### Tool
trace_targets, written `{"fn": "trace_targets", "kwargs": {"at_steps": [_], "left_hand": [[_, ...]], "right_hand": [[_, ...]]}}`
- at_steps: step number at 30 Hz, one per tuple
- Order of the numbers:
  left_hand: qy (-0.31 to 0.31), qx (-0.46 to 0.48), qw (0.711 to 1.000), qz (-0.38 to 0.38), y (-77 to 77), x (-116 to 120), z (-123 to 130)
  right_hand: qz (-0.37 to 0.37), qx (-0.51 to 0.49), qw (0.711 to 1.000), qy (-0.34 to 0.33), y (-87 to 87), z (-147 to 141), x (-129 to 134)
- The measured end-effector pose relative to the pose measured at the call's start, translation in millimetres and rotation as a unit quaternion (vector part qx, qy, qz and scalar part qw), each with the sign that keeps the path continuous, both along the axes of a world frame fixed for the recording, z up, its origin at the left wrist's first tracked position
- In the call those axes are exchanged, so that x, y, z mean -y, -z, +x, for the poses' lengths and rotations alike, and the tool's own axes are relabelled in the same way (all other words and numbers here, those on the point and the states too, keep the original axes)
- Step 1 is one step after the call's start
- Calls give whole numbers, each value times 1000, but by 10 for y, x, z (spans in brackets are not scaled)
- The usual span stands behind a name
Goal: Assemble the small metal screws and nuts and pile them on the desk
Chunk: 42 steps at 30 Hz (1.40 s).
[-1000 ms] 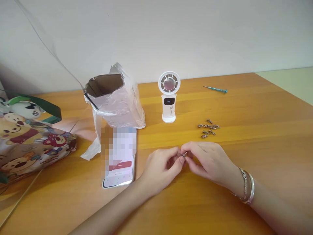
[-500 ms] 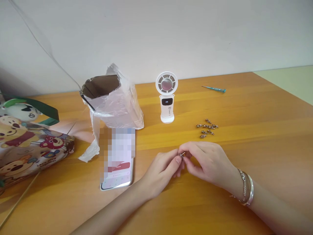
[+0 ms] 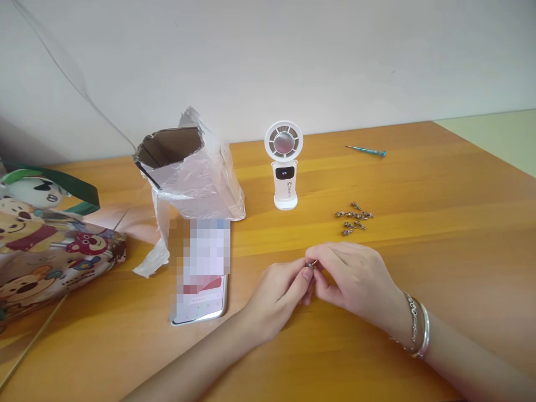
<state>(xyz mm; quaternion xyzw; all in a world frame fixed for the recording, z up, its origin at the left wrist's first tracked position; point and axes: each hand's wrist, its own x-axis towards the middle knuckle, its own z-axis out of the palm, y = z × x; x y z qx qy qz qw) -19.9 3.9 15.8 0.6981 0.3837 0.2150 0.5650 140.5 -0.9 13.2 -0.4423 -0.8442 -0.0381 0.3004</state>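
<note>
My left hand (image 3: 276,298) and my right hand (image 3: 352,276) meet above the wooden table, their fingertips pinching a small metal part (image 3: 310,266) between them. The fingers hide most of that part. A little beyond my right hand lies a loose group of several similar small metal parts (image 3: 353,219), not touching either hand. Silver bracelets (image 3: 416,325) circle my right wrist.
A teal-handled precision screwdriver (image 3: 365,149) lies at the far right of the table (image 3: 422,184). A white desk fan (image 3: 283,162), a plastic-wrapped cardboard box (image 3: 190,181), a smartphone (image 3: 200,273) with a pixelated screen, and a cartoon-print bag (image 3: 46,245) stand to the left.
Both hands have shifted slightly left and closed further around the small part, which shows less. The whole scene has drifted slightly left with the camera.
</note>
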Motion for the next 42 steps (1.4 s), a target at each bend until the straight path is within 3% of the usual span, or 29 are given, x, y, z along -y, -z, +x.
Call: {"fn": "trace_targets", "kwargs": {"at_steps": [7, 16, 22, 27, 34, 42], "left_hand": [[-39, 12, 999, -34, 27, 39, 49], [-35, 20, 999, -36, 48, 54, 34], [-18, 35, 999, -13, 49, 20, -1], [4, 44, 999, -17, 65, 11, -9], [10, -12, 999, -30, 115, 41, 5], [-1, 12, 999, -44, 95, 63, 16]], "right_hand": [[28, -18, 999, -8, 52, -44, -6], [28, -20, 999, -16, 80, -29, -13], [-160, -83, 978, -107, 17, 94, -38], [-229, -84, 963, -118, -28, 135, -42], [-179, -37, 977, -112, 0, 85, -31], [-121, -26, 987, -98, 29, 72, -23]]}}
